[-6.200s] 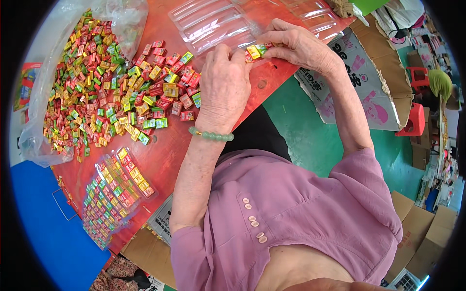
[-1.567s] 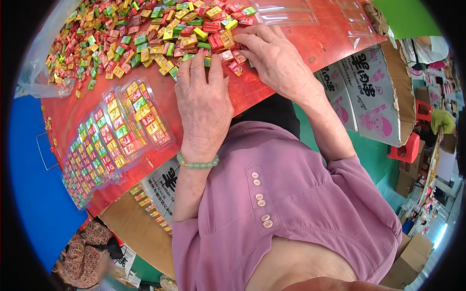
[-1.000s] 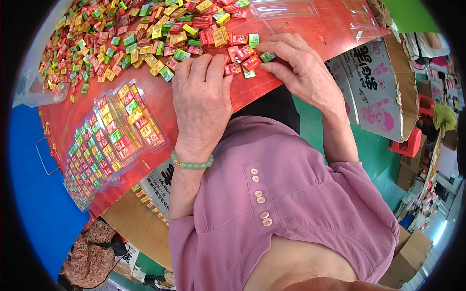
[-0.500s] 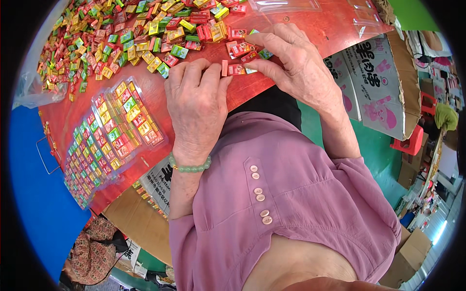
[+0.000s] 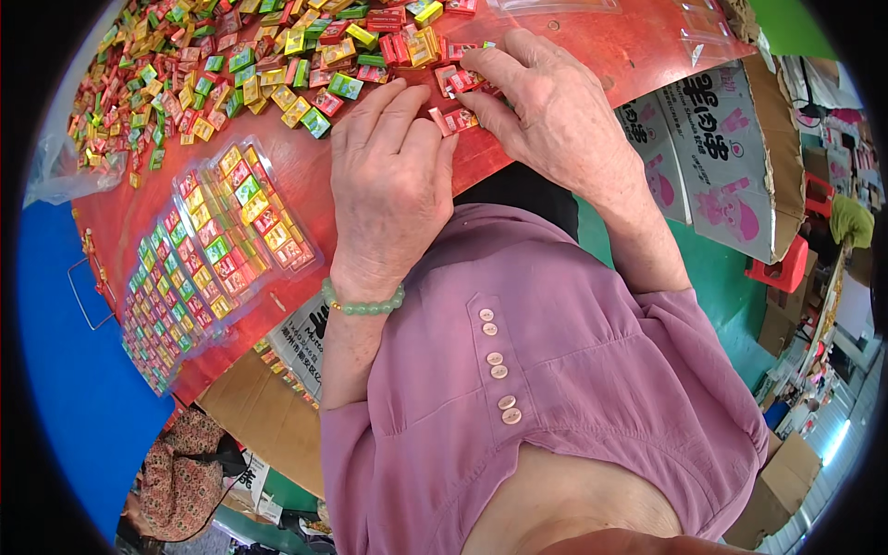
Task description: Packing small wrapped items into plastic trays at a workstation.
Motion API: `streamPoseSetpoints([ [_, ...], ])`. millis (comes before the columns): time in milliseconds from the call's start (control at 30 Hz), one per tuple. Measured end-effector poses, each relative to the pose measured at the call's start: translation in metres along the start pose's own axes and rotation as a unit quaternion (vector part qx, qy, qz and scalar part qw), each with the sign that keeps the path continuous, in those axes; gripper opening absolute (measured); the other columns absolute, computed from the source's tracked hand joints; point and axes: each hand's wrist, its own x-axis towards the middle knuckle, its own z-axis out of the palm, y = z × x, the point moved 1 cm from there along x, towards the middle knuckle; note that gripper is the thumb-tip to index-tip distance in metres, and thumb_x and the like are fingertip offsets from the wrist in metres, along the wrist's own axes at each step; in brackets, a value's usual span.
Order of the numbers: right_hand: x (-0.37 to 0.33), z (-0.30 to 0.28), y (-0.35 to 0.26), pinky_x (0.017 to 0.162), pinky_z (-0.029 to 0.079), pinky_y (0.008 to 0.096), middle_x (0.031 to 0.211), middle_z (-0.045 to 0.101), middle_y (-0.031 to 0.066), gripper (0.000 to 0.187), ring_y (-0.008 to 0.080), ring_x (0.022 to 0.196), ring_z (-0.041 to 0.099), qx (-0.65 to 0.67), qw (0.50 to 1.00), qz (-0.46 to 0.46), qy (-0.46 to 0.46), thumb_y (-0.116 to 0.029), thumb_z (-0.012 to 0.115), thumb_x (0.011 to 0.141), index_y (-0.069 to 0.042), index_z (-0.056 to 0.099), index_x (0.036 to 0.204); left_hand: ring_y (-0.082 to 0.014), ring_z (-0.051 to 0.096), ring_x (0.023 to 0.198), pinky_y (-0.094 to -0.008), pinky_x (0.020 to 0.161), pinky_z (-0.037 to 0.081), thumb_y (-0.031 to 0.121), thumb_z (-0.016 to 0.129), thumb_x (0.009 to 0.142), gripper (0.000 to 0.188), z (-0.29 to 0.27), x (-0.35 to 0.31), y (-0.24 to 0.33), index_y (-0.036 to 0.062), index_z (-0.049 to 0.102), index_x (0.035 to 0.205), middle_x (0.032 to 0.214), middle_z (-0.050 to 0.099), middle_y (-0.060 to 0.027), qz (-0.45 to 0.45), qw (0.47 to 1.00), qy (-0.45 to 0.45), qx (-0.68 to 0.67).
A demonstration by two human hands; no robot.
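Note:
My left hand rests on the red table with its fingers bent and close together. Its thumb and forefinger are against a short row of small red boxes. My right hand is just to the right, with thumb and forefinger pinching at a small red box above that row; the fingers partly cover it. Beyond the fingertips lies a large loose heap of small red, yellow and green boxes.
Several clear plastic trays filled with small boxes overlap at the table's left. More clear trays lie at the far edge. A printed carton stands right of the table, near a red stool. A plastic bag hangs at the left.
My left hand has shifted a little right, its fingers farther up. My right hand has drawn slightly left, and its fingertips are now on a box above the row.

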Motion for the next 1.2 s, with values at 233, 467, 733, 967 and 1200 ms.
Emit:
streamPoseSetpoints([
  [233,-0.003,-0.003,0.008,0.074,0.054,0.0443,0.094,0.061,0.0126,0.029,0.0337,0.087,0.065,0.018,1.0,-0.001,-0.004,-0.015,0.075,0.09,-0.006,0.068,0.116,-0.0321,0.065,0.105,-0.0442,0.093,0.049,0.006,0.076,0.082,0.016,0.004,0.003,0.001,0.001,0.066,0.094,0.113,0.068,-0.0129,0.013,1.0,-0.005,-0.007],
  [467,-0.004,-0.012,0.017,0.08,0.056,0.0443,0.105,0.063,0.0145,0.034,0.0355,0.096,0.066,0.045,0.999,-0.007,-0.028,-0.011,0.074,0.09,-0.007,0.067,0.123,-0.0311,0.065,0.1,-0.042,0.085,0.051,0.004,0.076,0.083,0.025,0.0,0.002,0.003,0.002,0.063,0.104,0.111,0.067,-0.0117,-0.028,0.998,-0.025,-0.04],
  [733,-0.001,-0.006,0.01,0.082,0.056,0.0413,0.111,0.065,0.0132,0.035,0.0324,0.096,0.068,0.066,0.997,0.04,-0.026,-0.013,0.075,0.091,-0.007,0.068,0.124,-0.0293,0.064,0.101,-0.0412,0.088,0.051,0.006,0.077,0.082,0.029,0.001,0.004,0.003,0.0001,0.07,0.11,0.112,0.07,-0.0109,-0.002,1.0,-0.027,0.01],
  [967,0.006,-0.004,-0.006,0.073,0.051,0.049,0.096,0.05,0.0222,0.023,0.0445,0.087,0.058,0.096,0.994,0.041,-0.024,-0.012,0.068,0.095,0.003,0.057,0.111,-0.0287,0.062,0.1,-0.0415,0.088,0.051,0.006,0.075,0.083,0.026,0.001,0.008,0.004,0.0002,0.071,0.108,0.112,0.068,-0.0106,0.0,0.999,-0.043,0.012],
  [1200,0.01,-0.01,-0.004,0.074,0.051,0.0471,0.096,0.054,0.0216,0.024,0.0419,0.088,0.061,0.121,0.991,0.053,-0.028,-0.011,0.069,0.094,0.001,0.059,0.112,-0.0289,0.061,0.099,-0.0416,0.087,0.05,0.007,0.071,0.086,0.019,0.002,0.01,0.003,0.0006,0.067,0.103,0.11,0.067,-0.011,0.011,0.998,-0.044,0.033],
])
